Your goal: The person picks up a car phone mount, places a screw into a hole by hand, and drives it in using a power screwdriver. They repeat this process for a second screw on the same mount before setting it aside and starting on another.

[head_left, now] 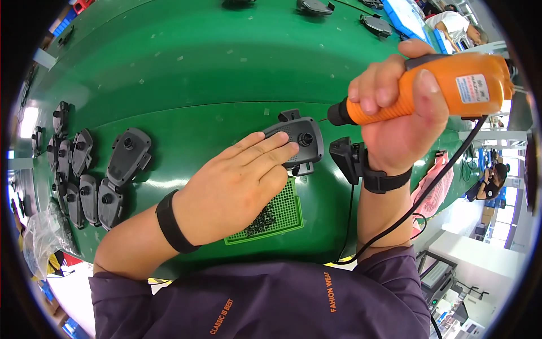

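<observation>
My left hand [228,186] lies with its fingers stretched flat over a dark grey phone-holder-like housing [310,151] that has a round black knob. Its thumb is hidden. My right hand [403,121] is wrapped round an orange corded electric screwdriver [375,114], which points left. The thin bit tip hovers just above and beside the housing's right upper edge, apart from it as far as I can see. Partly under my left hand, a bright green mesh tray [298,214] holds a heap of small dark screws [264,219].
Several similar dark grey housings [129,155] stand grouped on the green table [197,68] at left; others lie at the far edge. A clear plastic bag [42,237] sits at lower left. The screwdriver's black cable [437,175] crosses my right forearm. People work at far right.
</observation>
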Demonstrator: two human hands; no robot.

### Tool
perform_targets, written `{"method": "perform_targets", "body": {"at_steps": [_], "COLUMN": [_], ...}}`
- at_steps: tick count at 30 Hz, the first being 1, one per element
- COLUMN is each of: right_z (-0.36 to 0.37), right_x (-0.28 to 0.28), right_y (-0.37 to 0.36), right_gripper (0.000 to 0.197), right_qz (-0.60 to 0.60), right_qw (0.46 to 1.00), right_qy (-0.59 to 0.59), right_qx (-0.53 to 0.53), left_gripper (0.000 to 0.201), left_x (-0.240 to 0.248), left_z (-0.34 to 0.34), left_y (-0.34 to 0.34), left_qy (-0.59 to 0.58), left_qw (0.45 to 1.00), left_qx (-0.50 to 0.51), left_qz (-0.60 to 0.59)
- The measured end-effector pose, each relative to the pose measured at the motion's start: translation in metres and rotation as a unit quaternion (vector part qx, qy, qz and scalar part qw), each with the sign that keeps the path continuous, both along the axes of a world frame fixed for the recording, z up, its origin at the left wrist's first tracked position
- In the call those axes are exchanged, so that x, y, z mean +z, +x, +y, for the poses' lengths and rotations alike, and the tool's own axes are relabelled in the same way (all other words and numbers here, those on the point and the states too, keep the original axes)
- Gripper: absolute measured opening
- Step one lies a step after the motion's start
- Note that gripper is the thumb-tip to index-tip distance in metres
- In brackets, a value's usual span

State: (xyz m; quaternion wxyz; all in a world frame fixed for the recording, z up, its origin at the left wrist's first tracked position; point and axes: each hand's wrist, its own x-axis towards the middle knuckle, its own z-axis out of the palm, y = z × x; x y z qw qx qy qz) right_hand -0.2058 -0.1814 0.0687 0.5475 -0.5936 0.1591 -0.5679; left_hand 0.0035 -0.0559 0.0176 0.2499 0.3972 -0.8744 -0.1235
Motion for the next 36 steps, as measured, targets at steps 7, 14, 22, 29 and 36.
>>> {"method": "perform_targets", "body": {"at_steps": [7,14,22,29,36], "right_z": [-0.004,0.000,-0.006,-0.003,0.014], "right_x": [-0.011,-0.017,-0.023,-0.031,-0.015], "right_y": [0.009,0.016,0.014,0.014,0.015], "right_gripper": [0.038,0.033,0.029,0.029,0.037], "right_qz": [0.020,0.047,0.039,0.025,0.042], "right_qw": [1.000,0.998,0.998,0.999,0.999], "right_qy": [-0.010,0.025,0.039,0.035,-0.015], "right_qx": [-0.015,-0.041,0.003,0.013,0.009], "left_gripper": [0.012,0.010,0.010,0.010,0.010], "left_x": [0.002,-0.001,-0.002,-0.009,-0.009], "left_z": [0.000,0.000,-0.001,-0.002,-0.001], "left_y": [-0.002,-0.001,0.001,0.002,0.007], "left_qy": [-0.004,0.008,0.017,0.003,0.030], "left_qw": [1.000,1.000,1.000,1.000,0.997], "left_qx": [0.001,-0.003,-0.002,0.003,0.000], "left_qz": [0.000,0.002,0.010,0.017,0.077]}}
